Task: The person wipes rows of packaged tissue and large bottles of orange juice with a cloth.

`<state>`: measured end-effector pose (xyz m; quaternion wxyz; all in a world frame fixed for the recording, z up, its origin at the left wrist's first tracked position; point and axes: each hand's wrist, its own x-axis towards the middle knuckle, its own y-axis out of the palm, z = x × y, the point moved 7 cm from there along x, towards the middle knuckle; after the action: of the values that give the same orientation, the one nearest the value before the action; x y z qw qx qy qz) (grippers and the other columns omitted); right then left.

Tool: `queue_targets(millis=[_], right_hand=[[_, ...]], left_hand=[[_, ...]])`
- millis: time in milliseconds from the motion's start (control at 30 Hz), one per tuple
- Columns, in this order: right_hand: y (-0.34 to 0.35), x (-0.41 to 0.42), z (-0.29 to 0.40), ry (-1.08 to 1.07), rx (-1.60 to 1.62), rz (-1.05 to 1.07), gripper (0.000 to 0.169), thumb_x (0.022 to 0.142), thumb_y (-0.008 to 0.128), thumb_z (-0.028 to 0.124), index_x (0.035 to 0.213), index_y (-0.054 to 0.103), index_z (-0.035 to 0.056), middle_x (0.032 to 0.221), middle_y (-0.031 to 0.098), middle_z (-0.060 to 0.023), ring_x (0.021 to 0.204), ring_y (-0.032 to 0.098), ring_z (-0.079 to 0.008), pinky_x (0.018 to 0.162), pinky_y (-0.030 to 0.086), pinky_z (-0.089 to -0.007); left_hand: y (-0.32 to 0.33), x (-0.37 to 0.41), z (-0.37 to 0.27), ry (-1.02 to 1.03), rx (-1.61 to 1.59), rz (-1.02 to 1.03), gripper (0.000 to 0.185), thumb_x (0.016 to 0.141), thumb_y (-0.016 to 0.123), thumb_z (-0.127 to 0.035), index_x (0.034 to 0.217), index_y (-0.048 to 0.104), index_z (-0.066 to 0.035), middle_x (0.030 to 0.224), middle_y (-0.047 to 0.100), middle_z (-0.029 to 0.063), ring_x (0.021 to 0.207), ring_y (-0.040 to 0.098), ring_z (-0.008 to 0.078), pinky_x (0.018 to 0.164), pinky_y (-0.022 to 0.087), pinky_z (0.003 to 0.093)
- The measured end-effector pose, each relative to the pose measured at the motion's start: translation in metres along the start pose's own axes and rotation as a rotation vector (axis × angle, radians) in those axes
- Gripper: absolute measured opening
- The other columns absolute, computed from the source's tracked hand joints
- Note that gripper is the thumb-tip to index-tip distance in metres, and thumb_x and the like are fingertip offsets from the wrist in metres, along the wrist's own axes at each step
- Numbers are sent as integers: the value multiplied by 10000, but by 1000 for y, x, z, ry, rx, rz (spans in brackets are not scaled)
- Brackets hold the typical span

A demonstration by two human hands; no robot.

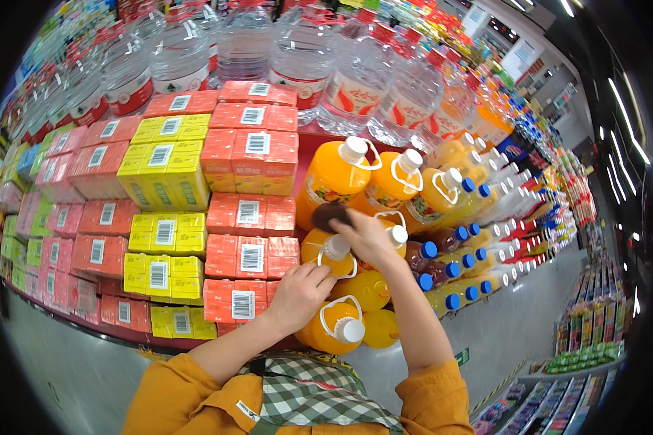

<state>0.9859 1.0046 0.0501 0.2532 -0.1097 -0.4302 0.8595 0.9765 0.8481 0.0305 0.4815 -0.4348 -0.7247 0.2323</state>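
My right hand (367, 236) grips a dark brown cloth (331, 217), blurred, above the white cap of a large orange drink bottle (322, 246). My left hand (302, 293) is at the same bottle, its fingertips curled at the shoulder beside the white loop handle. Behind the cloth stands another orange drink bottle (332, 168) with a white cap and handle. Nearest to my body, a further orange bottle (332, 326) leans out beneath my left forearm. Part of the bottle between my hands is hidden by the fingers and the cloth.
Stacked red drink cartons (236, 255) and yellow cartons (166, 231) rise at the left. Big clear water jugs (305, 60) line the back. Rows of blue-capped bottles (451, 269) stand to the right. Grey floor (528, 304) borders the display, with a low shelf (555, 402) at lower right.
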Motion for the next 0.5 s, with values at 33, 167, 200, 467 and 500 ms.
queue_targets(millis=[33,167,200,467,500], right_hand=[[13,2,-5,10,-91,57,431,865,577,352,992,596,-60,902,631,-256,848,629,-351,738,482,-394],[15,0,0,-33,-178,48,426,876,529,369,907,576,-53,828,613,-282,818,585,-431,727,460,-474],[14,-2,-4,34,-175,25,406,886,514,360,926,579,-39,821,618,-268,809,590,-423,724,463,-475],[4,-65,-25,173,-48,-206,278,886,533,245,894,570,-31,751,610,-273,763,595,-425,704,467,-489],[9,-72,-25,200,-89,-157,274,885,534,237,889,569,-35,753,611,-270,751,595,-424,693,469,-489]], left_hand=[[1,4,-3,27,31,-8,220,697,645,-99,910,612,-56,993,601,48,920,561,221,733,438,333],[5,10,8,27,192,83,133,702,561,-118,822,578,-64,870,532,52,868,532,213,720,435,331],[3,13,12,42,197,84,94,698,562,-108,781,558,-64,830,512,56,845,535,221,715,441,347],[-19,42,57,82,51,-69,103,696,568,-23,795,595,-34,902,578,73,869,577,258,697,463,380],[-16,44,64,83,31,-65,106,696,569,-21,797,601,-34,890,583,72,863,580,258,698,464,381]])
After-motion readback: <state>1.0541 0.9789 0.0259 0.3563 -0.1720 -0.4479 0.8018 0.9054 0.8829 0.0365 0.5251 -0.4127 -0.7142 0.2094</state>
